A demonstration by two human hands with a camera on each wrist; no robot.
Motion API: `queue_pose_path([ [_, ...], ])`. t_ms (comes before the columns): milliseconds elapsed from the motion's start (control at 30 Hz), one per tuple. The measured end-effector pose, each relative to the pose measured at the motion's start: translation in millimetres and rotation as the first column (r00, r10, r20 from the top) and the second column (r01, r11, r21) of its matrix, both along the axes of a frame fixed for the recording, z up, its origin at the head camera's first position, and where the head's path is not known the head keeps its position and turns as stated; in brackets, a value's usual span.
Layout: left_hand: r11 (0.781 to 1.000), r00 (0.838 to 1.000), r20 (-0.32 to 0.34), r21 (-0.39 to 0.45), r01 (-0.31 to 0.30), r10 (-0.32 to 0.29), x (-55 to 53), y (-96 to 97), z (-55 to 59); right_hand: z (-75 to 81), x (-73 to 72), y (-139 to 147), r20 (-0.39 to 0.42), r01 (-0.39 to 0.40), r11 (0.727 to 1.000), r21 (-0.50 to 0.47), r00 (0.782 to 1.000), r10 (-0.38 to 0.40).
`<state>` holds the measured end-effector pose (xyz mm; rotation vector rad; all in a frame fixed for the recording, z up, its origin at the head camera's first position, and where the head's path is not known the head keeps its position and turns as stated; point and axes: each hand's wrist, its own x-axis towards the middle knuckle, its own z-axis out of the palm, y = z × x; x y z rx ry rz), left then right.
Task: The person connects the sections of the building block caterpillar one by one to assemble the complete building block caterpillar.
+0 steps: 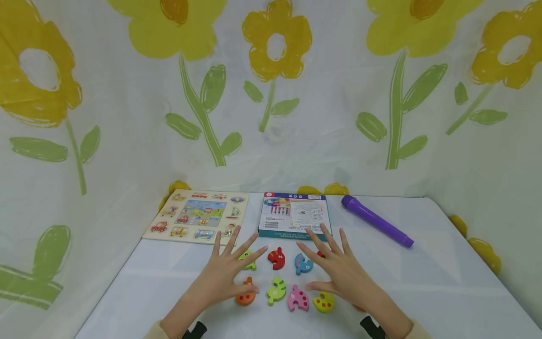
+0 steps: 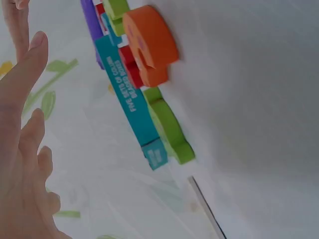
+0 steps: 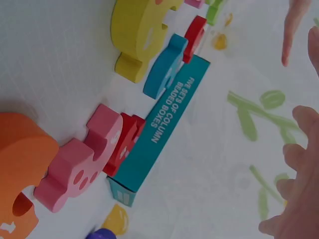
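Note:
Both hands hover with fingers spread over several small animal-shaped wooden pieces and hold nothing. My left hand point(image 1: 226, 273) is over the left end of the group, partly covering a green piece point(image 1: 249, 260) and an orange piece point(image 1: 245, 298). My right hand point(image 1: 340, 270) is at the right end, beside a yellow piece point(image 1: 323, 302); it hides most of a red piece and a pink one point(image 3: 75, 174). Between the hands lie a red piece point(image 1: 276, 258), a blue piece point(image 1: 303, 264), a striped green piece point(image 1: 276, 291) and a pink piece point(image 1: 298, 298).
Behind the pieces lies a flat box point(image 1: 292, 234) with a teal side. A wooden picture puzzle board point(image 1: 169, 221) is at the back left. At the back right rests a purple stick point(image 1: 377, 220) with a rounded end. Flower-printed cloth point(image 1: 317, 141) encloses the white table point(image 1: 444, 292).

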<state>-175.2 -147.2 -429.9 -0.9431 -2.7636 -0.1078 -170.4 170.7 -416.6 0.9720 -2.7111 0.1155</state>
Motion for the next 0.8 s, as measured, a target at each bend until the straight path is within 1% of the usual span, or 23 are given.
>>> queue_pose_path([
  [100,1.0,1.0,0.017,0.005,0.012,-0.012,0.2,-7.1,-1.6,-0.9,-3.4,-3.4,0.017,-0.025,1.0,0.007,1.0,0.025],
  [200,0.999,0.999,0.024,0.015,0.038,-0.039,0.6,-14.3,-2.4,-2.0,-6.8,-6.8,0.03,-0.05,0.999,0.003,0.998,0.05],
  [267,0.999,0.998,0.034,0.017,0.05,-0.05,0.6,-18.9,-2.5,-2.4,-8.8,-9.2,0.054,-0.061,0.998,-0.006,0.997,0.061],
  [367,0.998,0.996,0.072,0.029,0.056,-0.058,0.0,-25.6,-2.2,-1.2,-11.7,-13.6,0.092,-0.081,0.996,-0.028,0.992,0.083],
  [433,0.998,0.991,0.125,0.038,0.044,-0.048,-0.4,-30.2,-1.6,-0.2,-13.4,-16.9,0.125,-0.094,0.995,-0.036,0.987,0.098],
  [533,0.998,0.979,0.201,0.058,0.029,-0.04,-0.9,-38.3,-1.8,1.8,-17.0,-22.2,0.154,-0.126,0.991,-0.053,0.979,0.132],
  [567,0.998,0.972,0.231,0.065,0.022,-0.037,-1.3,-41.2,-1.8,1.9,-18.6,-23.9,0.167,-0.135,0.989,-0.06,0.976,0.143],
  [667,0.995,0.951,0.304,0.099,0.023,-0.053,-4.1,-50.3,-4.2,1.4,-24.1,-28.0,0.195,-0.165,0.983,-0.085,0.964,0.179],
  [733,0.993,0.932,0.358,0.119,0.014,-0.057,-7.2,-56.5,-6.6,0.4,-28.5,-30.5,0.222,-0.19,0.976,-0.106,0.952,0.209],
  [800,0.989,0.908,0.414,0.149,0.003,-0.065,-10.1,-62.4,-8.6,0.4,-32.4,-33.5,0.262,-0.211,0.97,-0.122,0.936,0.236],
])
